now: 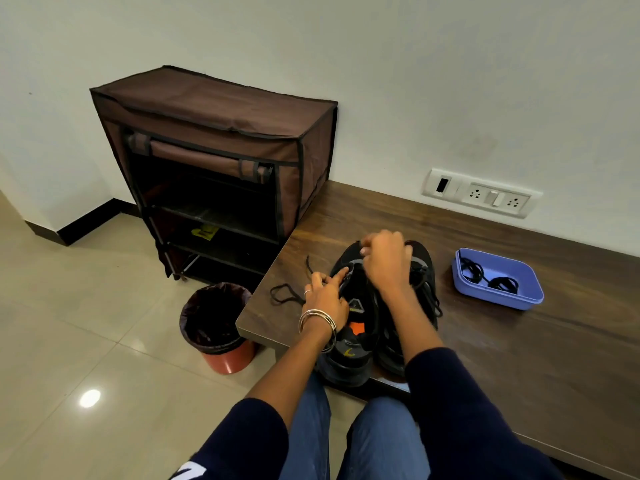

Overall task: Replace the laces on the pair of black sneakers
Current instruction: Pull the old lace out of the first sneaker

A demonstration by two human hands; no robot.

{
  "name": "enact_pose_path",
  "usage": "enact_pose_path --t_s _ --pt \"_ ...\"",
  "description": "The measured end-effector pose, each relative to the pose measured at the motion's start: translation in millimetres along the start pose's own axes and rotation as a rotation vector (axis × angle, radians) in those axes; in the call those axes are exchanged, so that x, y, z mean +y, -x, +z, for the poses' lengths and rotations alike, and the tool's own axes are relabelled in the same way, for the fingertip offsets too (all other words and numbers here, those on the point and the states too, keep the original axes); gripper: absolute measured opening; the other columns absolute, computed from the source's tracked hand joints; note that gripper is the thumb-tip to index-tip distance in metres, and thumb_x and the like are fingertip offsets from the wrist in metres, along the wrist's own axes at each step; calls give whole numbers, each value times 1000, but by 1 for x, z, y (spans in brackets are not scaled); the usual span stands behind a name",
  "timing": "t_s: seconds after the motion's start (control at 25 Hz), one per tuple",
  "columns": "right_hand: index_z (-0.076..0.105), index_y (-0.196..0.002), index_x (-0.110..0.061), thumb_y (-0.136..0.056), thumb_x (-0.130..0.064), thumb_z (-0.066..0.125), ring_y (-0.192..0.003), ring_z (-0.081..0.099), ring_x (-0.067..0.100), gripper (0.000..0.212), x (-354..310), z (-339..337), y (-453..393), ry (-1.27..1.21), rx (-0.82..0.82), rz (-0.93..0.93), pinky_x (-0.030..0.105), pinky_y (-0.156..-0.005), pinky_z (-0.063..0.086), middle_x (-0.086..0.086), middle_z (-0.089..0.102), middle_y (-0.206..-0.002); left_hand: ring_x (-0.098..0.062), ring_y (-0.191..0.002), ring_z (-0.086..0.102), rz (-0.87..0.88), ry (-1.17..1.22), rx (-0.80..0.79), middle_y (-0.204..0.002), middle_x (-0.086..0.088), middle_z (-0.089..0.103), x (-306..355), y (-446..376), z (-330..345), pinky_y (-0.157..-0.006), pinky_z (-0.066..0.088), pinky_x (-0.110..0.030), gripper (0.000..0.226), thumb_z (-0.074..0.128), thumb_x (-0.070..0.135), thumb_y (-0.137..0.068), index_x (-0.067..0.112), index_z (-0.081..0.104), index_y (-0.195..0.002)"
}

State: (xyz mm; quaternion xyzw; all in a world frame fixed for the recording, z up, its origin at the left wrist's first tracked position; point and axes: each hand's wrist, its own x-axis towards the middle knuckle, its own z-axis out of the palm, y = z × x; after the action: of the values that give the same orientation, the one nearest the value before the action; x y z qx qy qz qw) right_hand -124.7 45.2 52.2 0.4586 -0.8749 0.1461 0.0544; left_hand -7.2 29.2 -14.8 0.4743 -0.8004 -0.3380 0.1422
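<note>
Two black sneakers (381, 306) sit side by side at the desk (519, 341) edge, left hand (325, 296) pinching a loose lace (287, 294), right hand (386, 259) curled over the toe, likely to steady it; spare laces (491, 280) wait in the blue tray (498, 299).

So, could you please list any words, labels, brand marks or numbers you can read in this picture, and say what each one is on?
No text reads clearly.
Left sneaker: a yellow mark at the heel and a small emblem on the tongue, too small to read.
Sleeve: a white print, cut off at the picture's edge, unreadable.
Shoe rack: a yellow item on a shelf, blurred.
Socket panel: no lettering visible.
</note>
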Motion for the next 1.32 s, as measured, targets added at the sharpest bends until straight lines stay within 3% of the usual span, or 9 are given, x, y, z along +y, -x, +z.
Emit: enact_pose_path --t_s 0.12,0.36,0.6,0.76,0.88,0.96,1.08,1.2,1.32 --pt "65 -103 -14 -94 -20 55 -122 41 31 14 -8 26 24 115 -140 33 52 -100 33 9 53 -124 -28 -113 36 -10 -9 -1 -131 -5 32 0 -1 2 -98 43 -40 65 47 9 -89 34 31 -147" --pt "63 -110 -16 -96 -16 48 -128 30 32 20 -8 37 29 177 -182 37 53 -103 28 10 41 -135 -26 -110 36 -6 -13 17 -128 -4 32 -2 0 4 -95 44 -39 65 48 9 -88 34 33 -147" --pt "62 -113 -14 -93 -33 55 -133 25 38 28 -4 7 5 -98 -390 231 54 -106 27 16 35 -142 -27 -108 36 -9 -78 -29 -124 -3 30 4 -1 3 -89 47 -38 71 50 10 -89 43 26 -147" --pt "56 -77 -20 -93 -28 57 -128 35 36 18 -8 -30 -7 -424 -258 220 53 -107 25 13 55 -125 -31 -120 33 -21 -188 -38 -135 -4 24 8 -4 7 -94 47 -43 69 53 16 -90 42 24 -148" --pt "53 -73 -22 -91 -22 61 -115 51 30 19 -20 -75 -11 -695 -75 117 55 -108 33 3 62 -99 -34 -132 25 -11 -234 -63 -145 -5 17 10 -4 6 -98 44 -47 68 51 18 -91 40 21 -149" --pt "53 -73 -21 -90 -17 62 -93 57 19 20 -27 -113 -10 -851 92 16 43 -94 48 -2 58 -83 -33 -132 25 -4 -246 -57 -145 -3 18 10 -2 6 -95 45 -46 68 50 19 -91 40 21 -149" --pt "54 -76 -16 -90 -11 64 -68 48 4 18 -33 -155 -8 -951 293 -120 22 -69 44 -8 52 -72 -31 -131 27 7 -259 -49 -147 -3 17 9 -2 5 -95 45 -46 68 51 22 -91 41 21 -149" --pt "63 -85 -13 -86 -13 71 -66 49 3 8 -29 -156 -8 -833 171 -95 10 -60 41 -7 55 -74 -33 -128 30 -45 -107 -107 -144 -4 26 7 -9 1 -105 37 -48 69 56 32 -85 44 27 -146" --pt "67 -85 -9 -82 -8 75 -59 49 2 9 -23 -147 -12 -771 136 -44 2 -53 38 -4 56 -68 -29 -134 27 -93 348 -77 -141 1 41 12 -23 -16 -114 24 -45 75 63 45 -72 45 37 -142"
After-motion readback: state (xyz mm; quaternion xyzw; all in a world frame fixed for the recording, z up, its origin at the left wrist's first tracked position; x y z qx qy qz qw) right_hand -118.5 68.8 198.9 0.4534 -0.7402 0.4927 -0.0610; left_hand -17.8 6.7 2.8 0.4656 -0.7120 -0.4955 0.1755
